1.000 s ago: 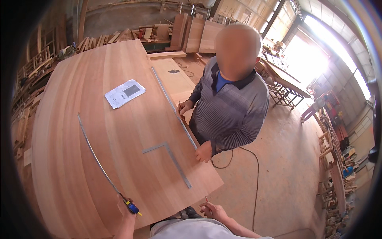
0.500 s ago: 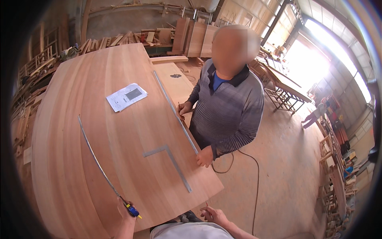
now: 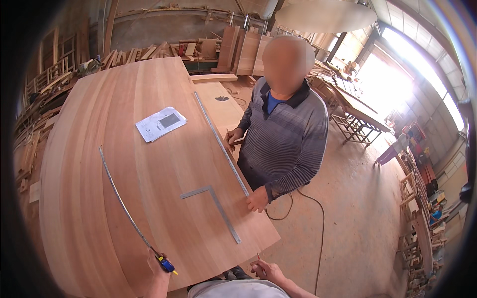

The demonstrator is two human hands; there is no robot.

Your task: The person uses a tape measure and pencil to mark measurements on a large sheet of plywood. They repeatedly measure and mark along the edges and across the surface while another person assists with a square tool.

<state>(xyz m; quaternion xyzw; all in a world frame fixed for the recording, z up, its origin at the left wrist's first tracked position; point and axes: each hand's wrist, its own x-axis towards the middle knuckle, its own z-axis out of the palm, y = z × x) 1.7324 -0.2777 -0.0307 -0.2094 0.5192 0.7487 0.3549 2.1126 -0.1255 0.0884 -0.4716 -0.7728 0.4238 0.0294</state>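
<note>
My left hand [image 3: 156, 264], at the near edge of a large wooden panel [image 3: 144, 188], is closed around a blue and yellow tape measure [image 3: 168, 265]. Its metal blade [image 3: 117, 196] stretches away over the panel, curving to the left. My right hand [image 3: 268, 271] is just off the panel's near right corner, its fingers pinched on a thin pencil [image 3: 258, 257] that points up. Between my hands and the sheets of paper lies a metal framing square [image 3: 217, 206]. A long steel ruler [image 3: 218, 139] runs along the panel's right side.
Across the right edge stands a co-worker [image 3: 285, 129], one hand on the ruler's near end, the other beside the edge. Printed papers [image 3: 160, 124] lie on the panel. A cable [image 3: 322, 223] crosses the floor. Wood scraps [image 3: 149, 52] line the back; a metal-framed table [image 3: 353, 107] stands right.
The view has tilted slightly, so the panel and the things on it sit a little lower. Both my hands keep their holds and hardly move.
</note>
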